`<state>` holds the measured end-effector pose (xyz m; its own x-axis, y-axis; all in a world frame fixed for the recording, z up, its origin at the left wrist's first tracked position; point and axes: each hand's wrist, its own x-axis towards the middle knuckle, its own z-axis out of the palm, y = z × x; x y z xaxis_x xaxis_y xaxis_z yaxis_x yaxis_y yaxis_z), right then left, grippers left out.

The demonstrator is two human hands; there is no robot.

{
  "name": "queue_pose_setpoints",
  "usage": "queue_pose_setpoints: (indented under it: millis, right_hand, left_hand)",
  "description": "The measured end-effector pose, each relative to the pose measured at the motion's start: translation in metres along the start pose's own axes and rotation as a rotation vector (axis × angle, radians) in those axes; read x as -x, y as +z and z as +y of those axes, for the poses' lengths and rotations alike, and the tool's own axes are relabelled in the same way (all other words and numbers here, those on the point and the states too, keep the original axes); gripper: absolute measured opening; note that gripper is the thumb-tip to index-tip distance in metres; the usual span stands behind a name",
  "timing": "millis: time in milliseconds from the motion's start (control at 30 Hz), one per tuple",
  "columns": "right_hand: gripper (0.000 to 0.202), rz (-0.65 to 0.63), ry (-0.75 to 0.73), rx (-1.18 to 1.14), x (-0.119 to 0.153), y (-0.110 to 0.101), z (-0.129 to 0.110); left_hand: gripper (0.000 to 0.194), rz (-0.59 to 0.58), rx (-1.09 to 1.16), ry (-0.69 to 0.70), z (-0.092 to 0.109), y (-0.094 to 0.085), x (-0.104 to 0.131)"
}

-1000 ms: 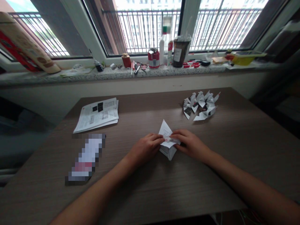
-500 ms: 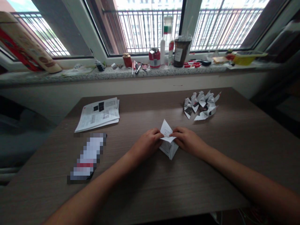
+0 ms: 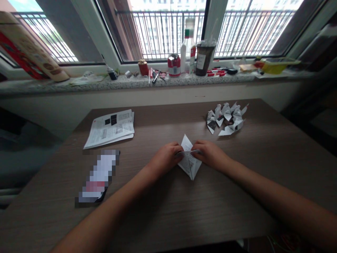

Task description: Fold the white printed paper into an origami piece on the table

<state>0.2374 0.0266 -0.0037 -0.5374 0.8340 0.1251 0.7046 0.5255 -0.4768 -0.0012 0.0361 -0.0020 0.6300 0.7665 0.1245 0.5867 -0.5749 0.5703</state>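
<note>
A folded printed paper [image 3: 191, 164] lies on the brown table [image 3: 158, 218], one pointed tip facing the window and another facing me. My left hand [image 3: 170, 153] pinches its left side. On the opposite side, my right hand [image 3: 209, 154] grips the paper with thumb and fingers closed. A raised fold runs between the two hands, seen almost edge-on. The fingertips partly hide the paper's side corners. Beyond my right hand sits a cluster of folded paper pieces [image 3: 229, 119], set roughly in a ring.
A stack of printed sheets [image 3: 113, 128] lies at the back left, with a blurred-out phone [image 3: 98, 177] nearer me. Along the stone windowsill [image 3: 131, 82] stand a red can [image 3: 174, 65], a bottle [image 3: 187, 49], a dark drink cup [image 3: 204, 58] and a yellow basket [image 3: 275, 66].
The small flap that pointed toward me across the paper's middle now stands up edge-on between my hands. Both hands have shifted slightly and keep hold of the paper.
</note>
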Motion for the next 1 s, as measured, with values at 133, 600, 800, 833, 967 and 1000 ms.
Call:
queue_pose_setpoints:
  millis: [133,600,800,833,967,1000]
  right_hand:
    - [0.011,-0.023,0.068,-0.014,-0.006,-0.002,0.001]
    - [0.013,-0.170,0.164,-0.015,-0.030,-0.007,0.009]
    - [0.032,-0.157,0.190,-0.007,-0.034,-0.010,0.005]
    - [0.033,-0.161,0.195,-0.003,-0.035,-0.011,0.005]
    - [0.033,-0.195,0.218,0.034,-0.039,-0.013,0.004]
    - [0.035,-0.204,0.224,0.050,-0.041,-0.013,0.003]
  left_hand:
    - [0.012,-0.031,-0.022,-0.075,0.000,-0.003,-0.007]
    - [0.008,-0.090,-0.049,-0.291,0.002,-0.009,-0.023]
    - [0.017,-0.115,-0.055,-0.286,0.002,-0.013,-0.030]
    - [0.019,-0.116,-0.058,-0.287,0.002,-0.013,-0.031]
    - [0.024,-0.120,-0.085,-0.305,0.002,-0.016,-0.037]
    - [0.023,-0.121,-0.096,-0.308,0.002,-0.016,-0.038]
